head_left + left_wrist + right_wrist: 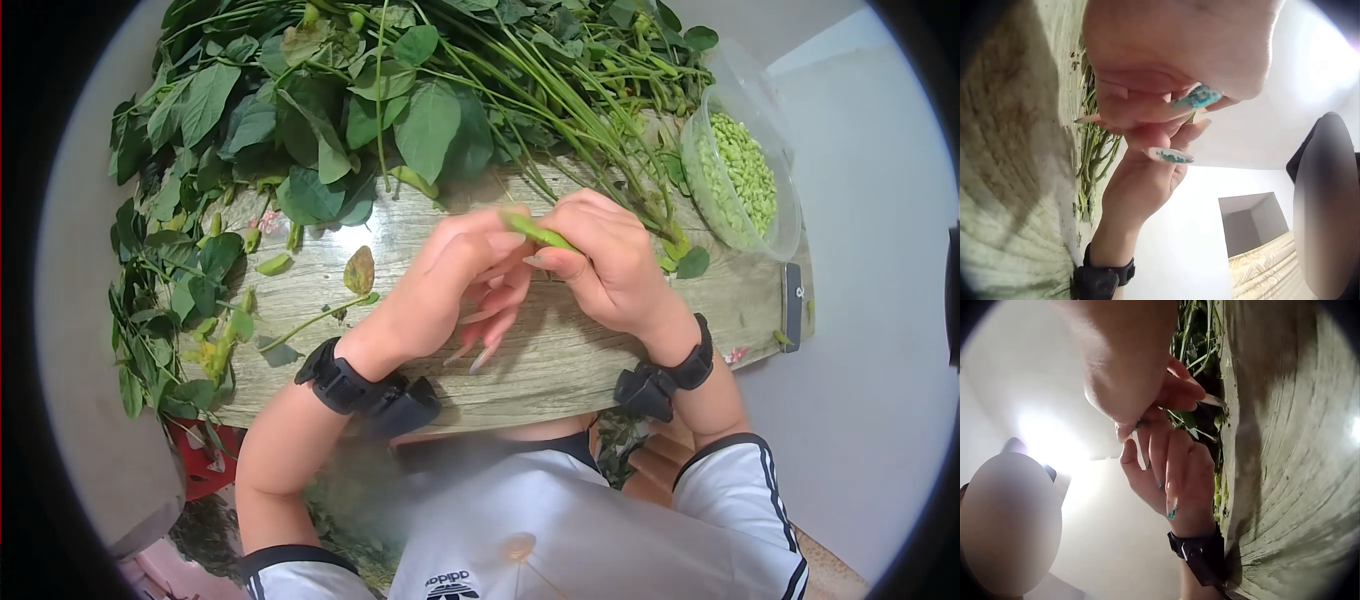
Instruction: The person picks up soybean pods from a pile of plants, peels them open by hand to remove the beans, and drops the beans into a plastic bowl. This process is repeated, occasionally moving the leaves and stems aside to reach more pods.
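Observation:
Over the middle of the wooden table (560,360), both hands meet on a green bean pod (537,233). My left hand (470,270) pinches its left end with thumb and forefinger, the other fingers hanging down with long painted nails. My right hand (600,255) curls its fingers round the pod's right end. In the left wrist view the left hand (1172,75) fills the top and the right hand (1141,181) sits beyond it. The right wrist view shows the right hand (1141,369) close up and the left hand (1172,469) behind it; the pod is barely visible there.
A big heap of leafy soybean stalks (400,90) covers the back and left of the table. A clear plastic tub (745,180) of shelled green beans stands at the right. Loose leaves and pods (270,265) lie at the left. A dark phone (793,305) lies at the right edge.

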